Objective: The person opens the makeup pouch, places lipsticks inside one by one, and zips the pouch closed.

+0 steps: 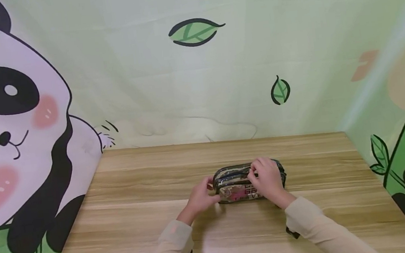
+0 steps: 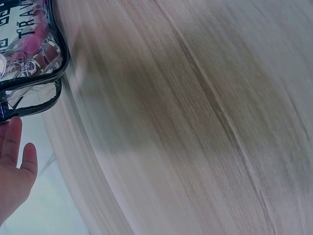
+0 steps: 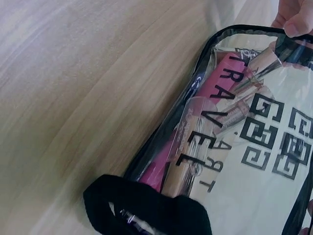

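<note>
A clear cosmetic pouch [image 1: 233,192] with black trim and dark lettering lies on the wooden table, with makeup items showing through its plastic. My left hand [image 1: 200,196] holds its left end, thumb toward the front and fingers behind; the left wrist view has those fingers [image 2: 11,142] at the black trim. From above, my right hand [image 1: 267,179] reaches over the pouch's right half, with bent fingers pinching at the zipper line along the top. Whether a zipper pull is between them I cannot tell. Pink and tan tubes [image 3: 220,76] show inside in the right wrist view.
The wooden table [image 1: 143,235] extends around the pouch on all sides. Behind it hangs a pale green backdrop [image 1: 134,67] with leaf drawings, and a large panda picture [image 1: 14,137] covers the left side. Black fabric [image 3: 146,200] crosses the bottom of the right wrist view.
</note>
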`<state>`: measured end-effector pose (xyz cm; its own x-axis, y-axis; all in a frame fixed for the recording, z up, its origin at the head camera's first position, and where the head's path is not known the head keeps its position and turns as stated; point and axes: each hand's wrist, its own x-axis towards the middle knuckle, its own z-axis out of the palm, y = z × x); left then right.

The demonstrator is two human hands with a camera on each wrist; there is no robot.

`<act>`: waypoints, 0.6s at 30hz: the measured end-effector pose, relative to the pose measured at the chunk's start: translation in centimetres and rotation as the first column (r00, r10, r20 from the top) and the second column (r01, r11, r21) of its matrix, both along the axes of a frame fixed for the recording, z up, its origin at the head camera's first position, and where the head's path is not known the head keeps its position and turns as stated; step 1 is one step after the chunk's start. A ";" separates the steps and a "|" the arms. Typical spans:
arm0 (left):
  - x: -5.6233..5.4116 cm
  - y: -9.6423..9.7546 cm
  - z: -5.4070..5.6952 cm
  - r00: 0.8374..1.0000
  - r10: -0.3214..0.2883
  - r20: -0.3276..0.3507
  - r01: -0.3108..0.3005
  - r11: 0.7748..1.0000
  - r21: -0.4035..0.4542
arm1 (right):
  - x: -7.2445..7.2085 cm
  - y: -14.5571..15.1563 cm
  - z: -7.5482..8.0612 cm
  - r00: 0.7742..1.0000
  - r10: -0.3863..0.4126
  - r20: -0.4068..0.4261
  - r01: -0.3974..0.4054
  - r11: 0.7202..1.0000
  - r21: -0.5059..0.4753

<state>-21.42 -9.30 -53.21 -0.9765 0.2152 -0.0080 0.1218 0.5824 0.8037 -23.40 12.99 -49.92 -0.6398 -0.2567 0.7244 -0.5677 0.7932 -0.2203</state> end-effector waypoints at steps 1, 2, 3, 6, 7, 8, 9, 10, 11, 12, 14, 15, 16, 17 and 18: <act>0.0 -0.1 0.0 1.000 0.001 0.002 -0.001 1.000 -0.002 | 0.0 0.1 0.0 1.000 -0.009 0.011 0.010 1.000 -0.004; -0.1 -0.2 0.0 1.000 0.003 0.005 -0.003 1.000 -0.002 | 0.0 0.3 0.0 1.000 -0.021 0.023 0.021 1.000 -0.007; -0.1 -0.2 -0.1 1.000 0.003 0.003 -0.003 1.000 -0.001 | 0.0 0.5 0.0 0.999 -0.030 0.030 0.031 0.999 -0.015; -0.1 -0.4 -0.2 1.000 0.005 -0.004 -0.005 1.000 0.004 | 0.0 1.1 0.0 0.997 -0.052 0.050 0.054 0.998 -0.038; -0.2 -0.5 -0.3 1.000 0.006 -0.007 -0.006 1.000 0.006 | 0.0 1.3 0.0 0.997 -0.058 0.057 0.060 0.997 -0.047; -0.2 -0.5 -0.3 1.000 0.003 -0.014 -0.003 1.000 0.006 | 0.0 1.4 0.0 0.996 -0.061 0.062 0.065 0.996 -0.057; -0.2 -0.6 -0.4 1.000 -0.001 -0.022 0.001 1.000 0.003 | 0.0 1.6 0.0 0.995 -0.066 0.068 0.070 0.995 -0.065; -0.2 -0.6 -0.4 1.000 -0.002 -0.023 0.002 1.000 0.002 | 0.0 1.8 0.0 0.994 -0.071 0.077 0.076 0.994 -0.074; -0.2 -0.6 -0.4 1.000 -0.004 -0.023 0.004 1.000 0.002 | 0.0 1.9 0.0 0.993 -0.075 0.086 0.082 0.993 -0.083; -0.3 -0.6 -0.5 1.000 -0.004 -0.021 0.004 1.000 -0.001 | 0.1 2.1 0.0 0.992 -0.079 0.096 0.088 0.992 -0.091; -0.3 -0.5 -0.5 1.000 -0.004 -0.018 0.004 1.000 -0.006 | 0.1 2.3 0.0 0.990 -0.089 0.113 0.100 0.990 -0.099; -0.3 -0.5 -0.5 1.000 -0.004 -0.016 0.004 1.000 -0.007 | 0.1 2.4 0.0 0.988 -0.094 0.120 0.107 0.989 -0.102; -0.3 -0.5 -0.5 1.000 -0.002 -0.012 0.002 1.000 -0.007 | 0.2 2.5 0.0 0.987 -0.097 0.128 0.111 0.988 -0.107; -0.3 -0.5 -0.6 1.000 -0.004 -0.013 0.004 1.000 -0.008 | 0.2 2.5 0.1 0.986 -0.099 0.132 0.114 0.987 -0.110; -0.3 -0.5 -0.5 1.000 -0.004 -0.013 0.004 1.000 -0.008 | 0.2 2.6 0.1 0.985 -0.102 0.137 0.118 0.987 -0.113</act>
<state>-21.73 -9.80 -53.75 -0.9757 0.2190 0.0028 0.1344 0.5885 0.7972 -23.20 15.59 -49.84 -0.7502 -0.0957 0.6542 -0.4388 0.8122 -0.3843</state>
